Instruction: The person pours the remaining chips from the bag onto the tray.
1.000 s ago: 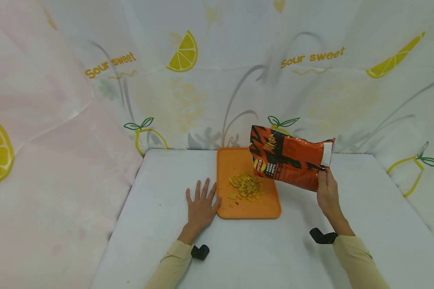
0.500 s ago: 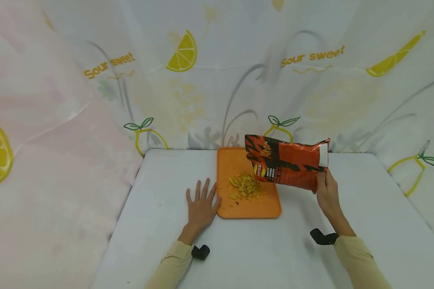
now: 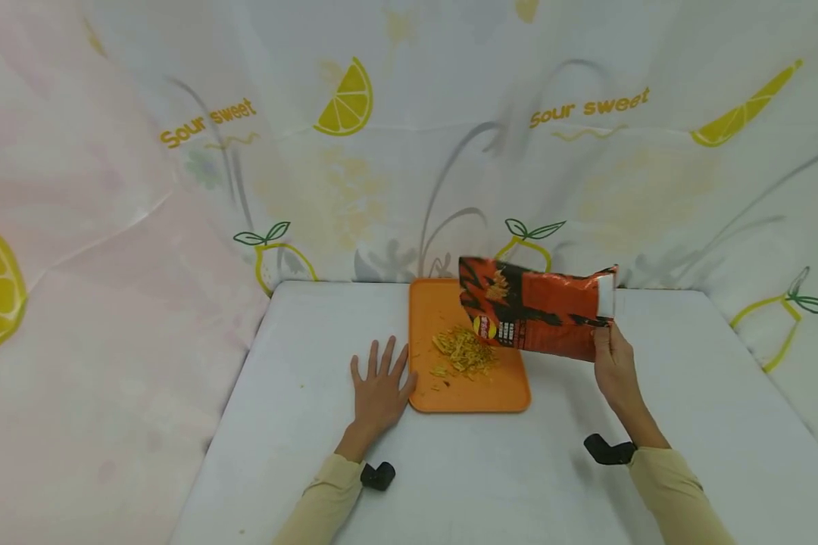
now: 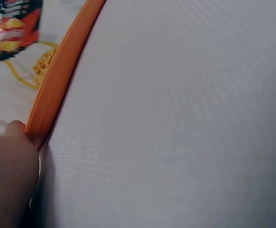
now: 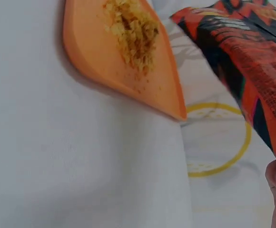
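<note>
My right hand (image 3: 615, 371) grips a red and black chip bag (image 3: 559, 306) by its right end, as the head view shows. The bag lies nearly level in the air, its left end over an orange tray (image 3: 473, 397). On the tray sits a small heap of yellow chip pieces (image 3: 463, 352), with crumbs around it. My left hand (image 3: 379, 397) rests flat on the table, fingers spread, the thumb at the tray's left rim. In the left wrist view the thumb (image 4: 15, 127) meets the orange rim. The right wrist view has the bag (image 5: 252, 66) tilted above the chip pieces (image 5: 135, 35).
The white table (image 3: 463, 477) ends at the back against a hanging cloth (image 3: 436, 151) printed with lemons and the words "sour sweet". Tiny crumbs dot the table left of the tray. A black wrist mount (image 3: 378, 476) sits on the left sleeve, another (image 3: 608, 450) on the right.
The bag has dropped slightly and shifted a little left, its left end lower over the tray. My left hand, the tray and the heap look the same.
</note>
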`<state>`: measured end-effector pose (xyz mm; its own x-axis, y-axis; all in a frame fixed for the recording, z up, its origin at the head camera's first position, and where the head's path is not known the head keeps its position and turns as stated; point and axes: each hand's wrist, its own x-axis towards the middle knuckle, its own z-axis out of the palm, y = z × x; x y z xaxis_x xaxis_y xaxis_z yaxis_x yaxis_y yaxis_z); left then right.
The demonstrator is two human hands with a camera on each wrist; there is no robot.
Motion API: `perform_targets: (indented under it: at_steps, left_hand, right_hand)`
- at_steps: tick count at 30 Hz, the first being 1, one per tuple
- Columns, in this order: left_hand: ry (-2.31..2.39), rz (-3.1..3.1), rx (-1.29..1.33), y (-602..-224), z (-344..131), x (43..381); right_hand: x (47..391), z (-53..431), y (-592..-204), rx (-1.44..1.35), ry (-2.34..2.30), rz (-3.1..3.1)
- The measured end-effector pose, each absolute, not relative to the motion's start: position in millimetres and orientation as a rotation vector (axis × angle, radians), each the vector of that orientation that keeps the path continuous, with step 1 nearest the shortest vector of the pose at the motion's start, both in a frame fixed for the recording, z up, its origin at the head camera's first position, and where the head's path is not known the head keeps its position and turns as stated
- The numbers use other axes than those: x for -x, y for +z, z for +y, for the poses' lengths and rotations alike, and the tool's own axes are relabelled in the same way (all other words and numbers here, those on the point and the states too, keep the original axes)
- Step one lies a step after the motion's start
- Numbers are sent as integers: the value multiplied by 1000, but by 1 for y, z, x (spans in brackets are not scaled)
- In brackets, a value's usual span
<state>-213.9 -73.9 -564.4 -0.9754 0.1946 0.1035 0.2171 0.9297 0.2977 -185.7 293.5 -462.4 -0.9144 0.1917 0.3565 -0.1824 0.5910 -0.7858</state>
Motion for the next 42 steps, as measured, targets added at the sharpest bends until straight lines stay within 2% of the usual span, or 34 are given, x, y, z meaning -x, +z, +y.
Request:
perform_targets:
  at_steps: [42]
  left_hand:
    - [-497, -3025, 318, -562, -74, 214]
  right_hand:
    - [185, 291, -463, 81, 1374, -2323]
